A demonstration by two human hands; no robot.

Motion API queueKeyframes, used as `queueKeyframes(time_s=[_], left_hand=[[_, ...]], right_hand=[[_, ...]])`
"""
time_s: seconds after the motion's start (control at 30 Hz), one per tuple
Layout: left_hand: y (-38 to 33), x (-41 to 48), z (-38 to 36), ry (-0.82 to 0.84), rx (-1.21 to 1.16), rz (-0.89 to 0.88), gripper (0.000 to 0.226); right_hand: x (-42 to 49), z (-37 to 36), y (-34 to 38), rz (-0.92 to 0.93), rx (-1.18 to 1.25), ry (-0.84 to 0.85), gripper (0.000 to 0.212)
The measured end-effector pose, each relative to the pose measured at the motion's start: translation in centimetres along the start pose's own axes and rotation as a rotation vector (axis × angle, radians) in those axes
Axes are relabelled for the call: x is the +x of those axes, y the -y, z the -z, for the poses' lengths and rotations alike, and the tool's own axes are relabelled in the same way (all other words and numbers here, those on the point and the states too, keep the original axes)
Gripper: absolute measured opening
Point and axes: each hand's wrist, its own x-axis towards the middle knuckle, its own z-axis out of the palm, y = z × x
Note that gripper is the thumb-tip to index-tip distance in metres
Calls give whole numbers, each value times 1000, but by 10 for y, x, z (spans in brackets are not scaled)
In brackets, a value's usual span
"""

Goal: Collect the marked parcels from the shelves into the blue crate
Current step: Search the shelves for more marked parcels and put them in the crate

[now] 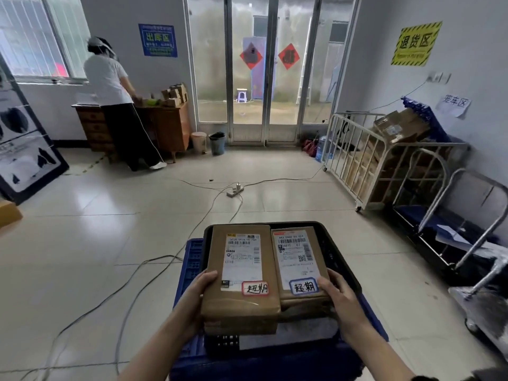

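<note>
Parcels: your left hand (202, 284) grips brown box with red-bordered handwritten tag (238, 268); your right hand (336, 290) grips neighbour at 3 o'clock, blue-bordered tag (299, 259). Both taped cardboard, white shipping labels, side by side over black tray (341, 259) in blue crate (189, 268).

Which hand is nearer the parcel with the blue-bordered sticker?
Right. The right hand grips that parcel's near corner; the left hand holds the red-stickered parcel beside it.
</note>
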Motion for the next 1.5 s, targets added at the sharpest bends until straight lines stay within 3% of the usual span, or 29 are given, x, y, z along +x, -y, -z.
queueKeyframes(time_s=[0.2,0.33,0.47,0.77,0.9,1.17,1.37,1.5], left_hand=[[-21,122,4,-141,202,75,39],[-19,195,20,-241,313,148,42],[-4,243,40,-360,409,231,31],[33,285,54,-636,961,228,27],[37,292,57,-616,1011,264,26],[29,306,59,-633,1087,249,42],[40,326,63,-571,902,330,41],[64,336,66,-582,848,465,56]], right_hand=[[128,3,-22,-126,-52,86,30],[203,6,-53,-245,-132,159,41],[257,0,-89,-366,-198,224,49],[310,-32,-161,-583,-252,254,55],[322,-35,-169,-645,-224,247,54],[332,-42,-156,-593,-314,261,43],[315,-45,-150,-493,-477,211,45],[315,-57,-148,-461,-546,222,48]])
